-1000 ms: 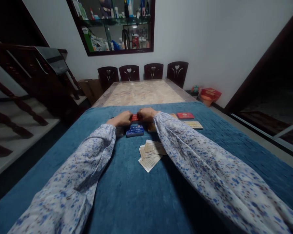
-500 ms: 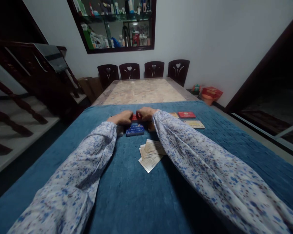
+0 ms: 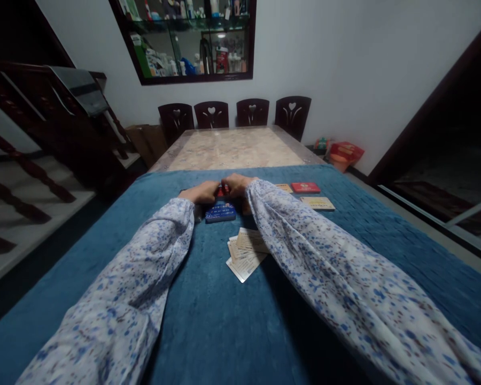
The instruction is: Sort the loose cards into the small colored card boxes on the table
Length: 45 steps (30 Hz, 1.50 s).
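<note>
My left hand (image 3: 201, 192) and my right hand (image 3: 239, 185) meet from both sides at a stack of red cards (image 3: 223, 191), fingers curled against its edges and partly hiding it. Just in front lies a stack of blue cards (image 3: 220, 212) with pale print. Nearer to me, several cream-coloured cards (image 3: 246, 255) are fanned over each other on the blue cloth (image 3: 208, 315), partly behind my right sleeve. Under my left wrist is a dark stack (image 3: 198, 213), mostly hidden. Beneath my right wrist a brownish stack (image 3: 246, 207) barely shows.
To the right of my right arm lie a red stack (image 3: 305, 187), a cream stack (image 3: 317, 203) and a yellowish card stack (image 3: 283, 187). The marble-patterned table (image 3: 240, 147) extends to several dark chairs (image 3: 253, 112) by the wall. A stair railing (image 3: 32, 166) stands at left.
Both hands stay at the red cards; my right hand has shifted slightly left. The cards on the cloth lie as before, and the view has tilted a little.
</note>
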Available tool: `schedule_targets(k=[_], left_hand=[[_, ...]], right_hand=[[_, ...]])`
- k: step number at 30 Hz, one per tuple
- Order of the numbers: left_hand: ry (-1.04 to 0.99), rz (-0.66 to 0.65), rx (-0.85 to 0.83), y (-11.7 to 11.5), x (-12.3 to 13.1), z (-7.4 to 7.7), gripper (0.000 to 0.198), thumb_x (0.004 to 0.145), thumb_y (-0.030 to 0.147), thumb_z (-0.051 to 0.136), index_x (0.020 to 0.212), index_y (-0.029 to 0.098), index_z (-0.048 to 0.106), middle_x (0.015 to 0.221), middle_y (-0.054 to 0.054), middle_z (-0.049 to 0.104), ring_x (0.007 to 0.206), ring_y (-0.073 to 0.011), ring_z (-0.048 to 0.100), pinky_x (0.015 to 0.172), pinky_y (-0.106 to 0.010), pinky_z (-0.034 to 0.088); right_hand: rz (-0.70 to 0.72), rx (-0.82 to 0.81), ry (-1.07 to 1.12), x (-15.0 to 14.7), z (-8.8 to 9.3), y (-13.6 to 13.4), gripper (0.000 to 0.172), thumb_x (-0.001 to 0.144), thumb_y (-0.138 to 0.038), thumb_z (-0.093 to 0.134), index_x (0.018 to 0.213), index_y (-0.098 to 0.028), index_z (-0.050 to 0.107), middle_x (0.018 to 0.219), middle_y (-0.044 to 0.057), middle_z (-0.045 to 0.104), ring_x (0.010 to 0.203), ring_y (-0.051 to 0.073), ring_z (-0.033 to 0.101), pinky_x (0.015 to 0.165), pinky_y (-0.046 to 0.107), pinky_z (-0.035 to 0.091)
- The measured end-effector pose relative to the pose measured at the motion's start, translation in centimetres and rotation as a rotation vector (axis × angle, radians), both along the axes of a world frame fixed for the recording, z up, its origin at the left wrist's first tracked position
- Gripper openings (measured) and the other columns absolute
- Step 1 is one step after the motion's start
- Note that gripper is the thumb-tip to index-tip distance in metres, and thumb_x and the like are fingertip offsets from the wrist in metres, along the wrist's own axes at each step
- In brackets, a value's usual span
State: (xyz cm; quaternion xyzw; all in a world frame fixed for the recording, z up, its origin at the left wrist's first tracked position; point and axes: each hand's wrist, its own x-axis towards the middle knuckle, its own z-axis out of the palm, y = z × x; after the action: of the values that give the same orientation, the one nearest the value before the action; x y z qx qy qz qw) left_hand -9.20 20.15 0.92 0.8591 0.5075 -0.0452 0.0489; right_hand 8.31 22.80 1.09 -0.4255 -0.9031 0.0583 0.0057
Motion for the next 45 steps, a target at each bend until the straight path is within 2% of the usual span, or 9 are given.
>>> schedule_targets(k=[6, 10, 15, 19, 24, 28, 31, 39, 45], left_hand=[[-0.009, -0.008, 0.015, 0.3, -0.1, -0.2, 0.050, 0.066, 0.012, 0.061, 0.116, 0.017, 0.066, 0.115, -0.012, 0.074, 0.110, -0.0319, 0.070, 0.096, -0.038, 0.056], [0.024, -0.026, 0.027, 0.0, -0.2, 0.0, 0.056, 0.068, 0.013, 0.060, 0.124, 0.016, 0.064, 0.122, -0.012, 0.073, 0.115, -0.0306, 0.068, 0.100, -0.037, 0.055], [0.085, 0.017, 0.073, -0.6, -0.2, 0.2, 0.065, 0.069, 0.014, 0.062, 0.134, 0.014, 0.059, 0.130, -0.014, 0.069, 0.120, -0.0308, 0.065, 0.104, -0.036, 0.052], [0.093, 0.044, 0.106, -1.6, -0.2, 0.6, 0.068, 0.071, 0.014, 0.063, 0.138, 0.012, 0.057, 0.133, -0.015, 0.066, 0.121, -0.0303, 0.065, 0.105, -0.035, 0.051], [0.024, 0.001, 0.175, -3.5, 0.0, 1.5, 0.060, 0.075, 0.012, 0.059, 0.135, 0.013, 0.060, 0.135, -0.016, 0.062, 0.125, -0.0318, 0.061, 0.108, -0.040, 0.049], [-0.023, -0.012, 0.230, -4.9, 0.8, 1.8, 0.055, 0.080, 0.013, 0.056, 0.135, 0.012, 0.059, 0.137, -0.018, 0.059, 0.128, -0.0347, 0.057, 0.109, -0.047, 0.046], [-0.089, -0.043, 0.266, -5.9, 1.6, 1.9, 0.044, 0.084, 0.014, 0.054, 0.127, 0.013, 0.063, 0.134, -0.018, 0.059, 0.127, -0.0348, 0.056, 0.109, -0.050, 0.043], [-0.111, -0.176, 0.305, -9.5, 4.4, 1.8, 0.033, 0.087, 0.011, 0.050, 0.116, 0.015, 0.066, 0.126, -0.017, 0.060, 0.124, -0.0330, 0.056, 0.106, -0.050, 0.040], [-0.147, -0.231, 0.300, -11.9, 7.1, 1.0, 0.030, 0.089, 0.010, 0.051, 0.113, 0.015, 0.067, 0.127, -0.017, 0.060, 0.125, -0.0320, 0.055, 0.108, -0.051, 0.036]], right_hand=[[-0.031, -0.014, -0.018, -0.1, 0.3, -0.4, 0.053, 0.076, -0.020, 0.073, 0.129, -0.020, 0.070, 0.119, 0.012, 0.076, 0.103, 0.030, 0.070, 0.076, 0.032, 0.050], [-0.026, -0.012, -0.025, -0.1, 0.4, -0.6, 0.054, 0.075, -0.019, 0.076, 0.130, -0.019, 0.070, 0.123, 0.013, 0.075, 0.108, 0.031, 0.070, 0.081, 0.033, 0.052], [-0.014, -0.013, -0.067, 0.2, 1.0, -1.3, 0.060, 0.077, -0.020, 0.076, 0.136, -0.020, 0.066, 0.131, 0.015, 0.073, 0.112, 0.032, 0.070, 0.084, 0.035, 0.054], [-0.025, 0.057, -0.099, 0.7, 1.8, -2.1, 0.074, 0.078, -0.026, 0.077, 0.149, -0.021, 0.057, 0.142, 0.016, 0.066, 0.123, 0.035, 0.065, 0.094, 0.040, 0.054], [0.009, 0.113, -0.090, 1.8, 3.3, -3.3, 0.069, 0.082, -0.032, 0.076, 0.147, -0.023, 0.058, 0.141, 0.016, 0.065, 0.128, 0.035, 0.062, 0.102, 0.047, 0.048], [0.054, 0.226, -0.056, 3.0, 4.5, -4.6, 0.045, 0.090, -0.026, 0.066, 0.135, -0.021, 0.068, 0.130, 0.014, 0.071, 0.121, 0.031, 0.064, 0.095, 0.040, 0.045], [0.059, 0.294, -0.048, 4.0, 4.9, -5.9, 0.030, 0.095, -0.021, 0.057, 0.119, -0.019, 0.076, 0.121, 0.013, 0.074, 0.112, 0.028, 0.066, 0.086, 0.034, 0.042], [0.063, 0.361, -0.048, 8.0, 4.3, -8.7, 0.029, 0.097, -0.018, 0.051, 0.104, -0.016, 0.079, 0.109, 0.014, 0.077, 0.094, 0.024, 0.066, 0.072, 0.033, 0.032], [0.047, 0.368, -0.051, 11.1, 3.0, -11.2, 0.029, 0.097, -0.018, 0.050, 0.100, -0.017, 0.078, 0.104, 0.013, 0.077, 0.090, 0.022, 0.064, 0.071, 0.034, 0.029]])
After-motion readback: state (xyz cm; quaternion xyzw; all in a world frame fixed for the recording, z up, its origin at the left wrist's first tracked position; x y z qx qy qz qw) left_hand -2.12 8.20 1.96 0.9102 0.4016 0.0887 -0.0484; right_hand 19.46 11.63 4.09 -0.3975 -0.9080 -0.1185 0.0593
